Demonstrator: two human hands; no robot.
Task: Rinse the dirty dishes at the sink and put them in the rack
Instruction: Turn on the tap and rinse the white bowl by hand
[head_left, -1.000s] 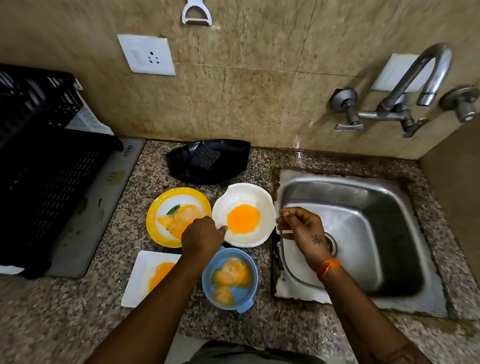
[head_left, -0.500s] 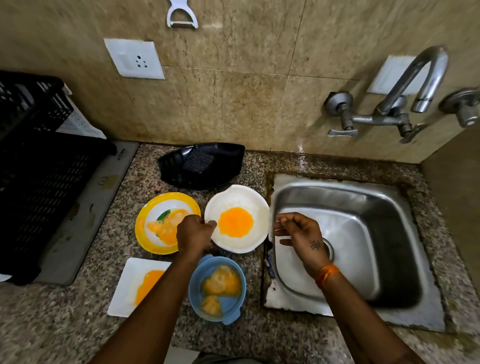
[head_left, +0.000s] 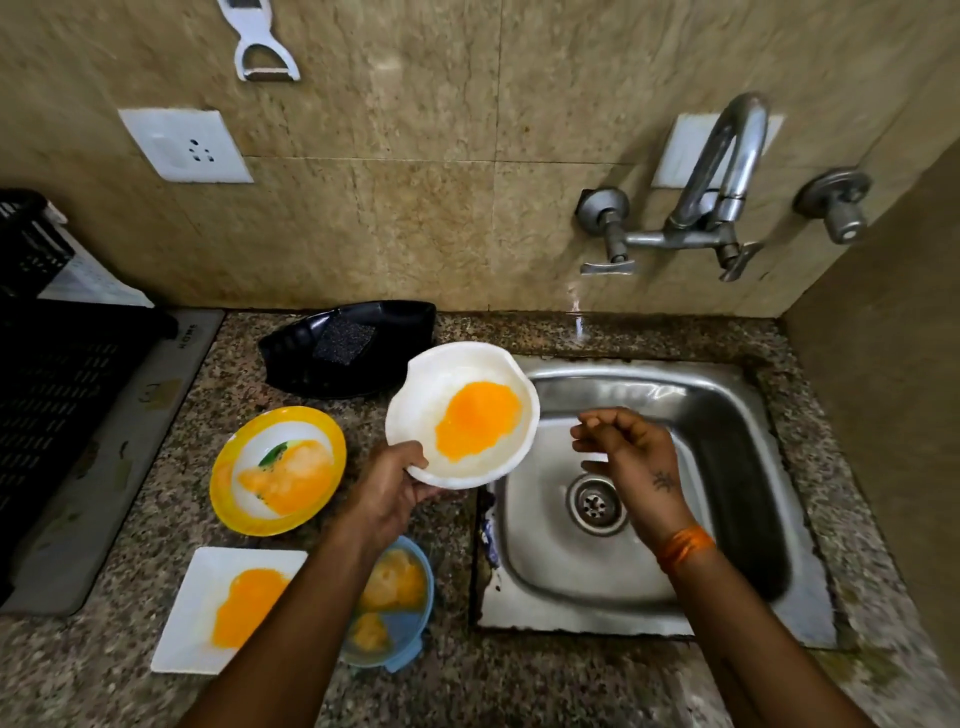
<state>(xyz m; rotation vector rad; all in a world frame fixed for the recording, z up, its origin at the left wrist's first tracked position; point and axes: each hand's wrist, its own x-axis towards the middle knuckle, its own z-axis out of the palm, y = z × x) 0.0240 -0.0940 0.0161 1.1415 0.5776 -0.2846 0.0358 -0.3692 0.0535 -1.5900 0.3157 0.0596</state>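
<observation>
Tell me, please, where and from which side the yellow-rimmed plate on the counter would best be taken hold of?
Probably at the near right rim of the yellow-rimmed plate, coming from the sink side, thumb on top and fingers under the edge. It lies flat on the counter, its middle is smeared with orange food while the rim looks clean, and that side faces the left hand, now gripping the white bowl.

In the middle of the picture, the left hand (head_left: 387, 493) holds a white bowl (head_left: 462, 415) with orange mess by its rim. The right hand (head_left: 631, 457) hangs over the sink (head_left: 727, 410), fingers loosely bent, holding nothing.
</observation>
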